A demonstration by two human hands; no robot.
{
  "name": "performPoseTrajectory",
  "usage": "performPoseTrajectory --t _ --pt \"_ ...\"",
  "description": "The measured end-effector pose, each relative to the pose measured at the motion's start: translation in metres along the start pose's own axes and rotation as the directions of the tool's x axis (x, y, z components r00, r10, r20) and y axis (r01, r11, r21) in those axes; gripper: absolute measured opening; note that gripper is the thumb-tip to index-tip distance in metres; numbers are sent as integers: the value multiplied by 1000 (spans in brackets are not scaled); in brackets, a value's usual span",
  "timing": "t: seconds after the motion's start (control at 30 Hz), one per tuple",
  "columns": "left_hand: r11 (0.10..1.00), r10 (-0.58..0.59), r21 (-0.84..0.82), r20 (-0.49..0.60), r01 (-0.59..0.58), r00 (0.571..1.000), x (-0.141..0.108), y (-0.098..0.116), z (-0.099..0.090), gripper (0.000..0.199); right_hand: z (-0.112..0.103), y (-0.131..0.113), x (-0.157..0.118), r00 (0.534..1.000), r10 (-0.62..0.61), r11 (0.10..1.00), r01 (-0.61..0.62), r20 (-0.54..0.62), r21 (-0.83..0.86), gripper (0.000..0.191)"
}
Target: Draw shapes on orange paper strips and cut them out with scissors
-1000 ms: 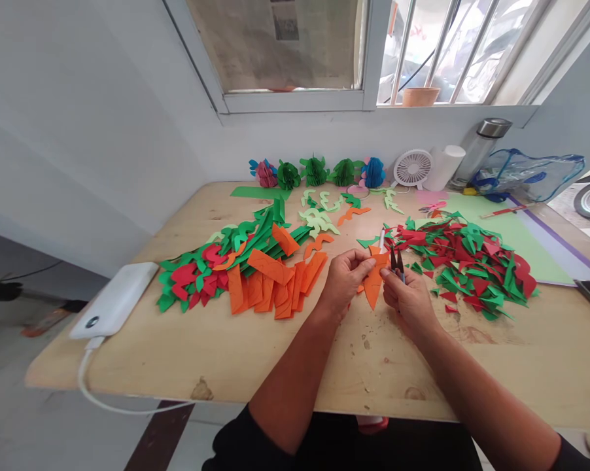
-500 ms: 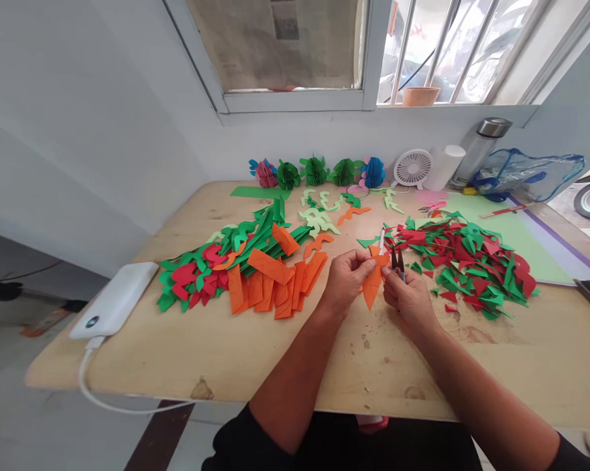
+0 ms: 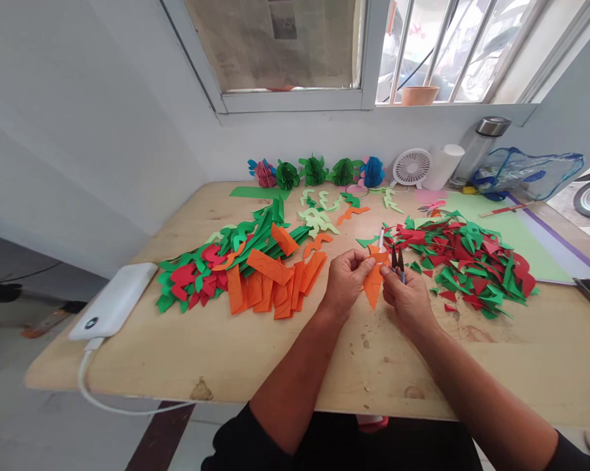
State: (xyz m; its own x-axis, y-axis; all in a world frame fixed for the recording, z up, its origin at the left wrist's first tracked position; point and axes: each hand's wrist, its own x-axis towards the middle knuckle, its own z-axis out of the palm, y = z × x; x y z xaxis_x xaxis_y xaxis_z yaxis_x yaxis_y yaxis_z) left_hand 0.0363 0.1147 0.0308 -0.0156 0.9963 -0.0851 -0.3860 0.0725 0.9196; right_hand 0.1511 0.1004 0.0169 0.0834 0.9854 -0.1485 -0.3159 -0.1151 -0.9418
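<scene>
My left hand (image 3: 347, 278) pinches a piece of orange paper (image 3: 372, 288) that narrows to a point at its lower end. A pair of scissors (image 3: 398, 263) rests in my right hand (image 3: 411, 299), dark blades pointing up and away from the paper. The thumb and finger of that hand also touch the orange paper's right edge. Just beyond the paper lies a white pen (image 3: 381, 237). Left of my hands are several orange paper pieces (image 3: 275, 288) with drawn lines, beside folded green strips (image 3: 270, 243) and cut red shapes (image 3: 209, 275).
A heap of red and green scraps (image 3: 471, 261) spreads on the right. A white power bank (image 3: 113, 302) with a cable sits at the left edge. Along the wall stand honeycomb paper figures (image 3: 314, 171), a small fan (image 3: 413, 168), a bottle (image 3: 481, 152) and a clear pouch (image 3: 530, 173).
The orange paper has turned slightly between my hands, its pointed end shifting a little to the right. Both hands stay in nearly the same place.
</scene>
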Motion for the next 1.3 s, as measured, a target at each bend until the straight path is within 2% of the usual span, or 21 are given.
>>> performPoseTrajectory --t 0.17,0.37,0.5,0.6,0.8,1.03,1.17,1.3 --pt "988 -40 -155 -108 23 993 3 7 -5 28 0 -2 1 1000 1 1000 -1 -31 5 46" --pt "966 -151 -218 -36 140 988 2 11 -5 29 -1 -5 1 994 -9 1000 12 -110 29 39" --pt "965 -159 -216 -31 149 987 0 13 -4 29 0 -10 -1 995 -18 1000 18 -101 2 48" --pt "967 -159 -204 -24 151 987 -1 13 -3 28 1 -11 -2 997 10 1000 -9 -71 6 49" --pt "967 -154 -204 -6 150 988 0 11 -3 28 3 -9 -4 996 58 998 -59 64 14 44" --pt "984 -145 -98 72 151 987 -2 10 -3 27 1 -10 -3 998 -8 999 5 61 51 37" --pt "995 -100 4 110 100 989 -3 12 -1 27 0 -9 -2 999 -35 999 33 37 39 45" --pt "997 -78 28 134 75 988 -3 11 -1 26 -1 -8 -1 999 -45 999 45 2 22 45"
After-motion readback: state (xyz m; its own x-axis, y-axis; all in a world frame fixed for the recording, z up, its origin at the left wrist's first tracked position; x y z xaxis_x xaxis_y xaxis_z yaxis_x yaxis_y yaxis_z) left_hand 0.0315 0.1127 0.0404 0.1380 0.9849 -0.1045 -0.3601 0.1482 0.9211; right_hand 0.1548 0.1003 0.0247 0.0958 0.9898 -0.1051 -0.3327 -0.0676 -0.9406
